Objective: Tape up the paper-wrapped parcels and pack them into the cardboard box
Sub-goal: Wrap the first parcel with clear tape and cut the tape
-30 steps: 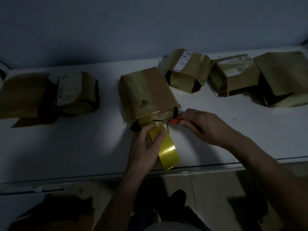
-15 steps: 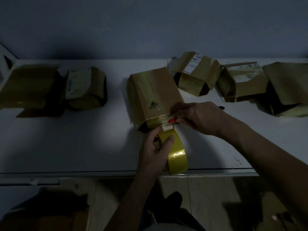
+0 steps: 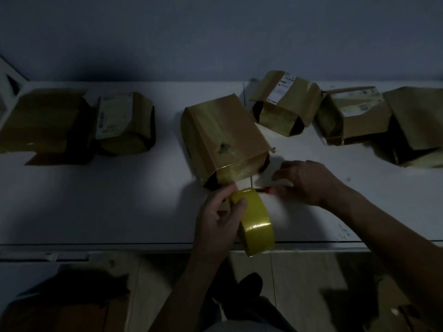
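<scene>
Fingers (image 3: 239, 203) of the left hand (image 3: 219, 226) curl round the tape roll (image 3: 257, 226); right hand (image 3: 309, 182) pinches a red-handled cutter (image 3: 268, 189) at the strip. Centre parcel (image 3: 223, 137) on the tabletop (image 3: 96, 200) has its near end taped. Five more parcels look open-ended. Nothing looks boxed. White label (image 3: 280, 88) on one behind: unreadable.

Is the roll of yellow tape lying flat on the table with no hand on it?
No: the left hand grips the tape roll on edge at the table's front.
</scene>
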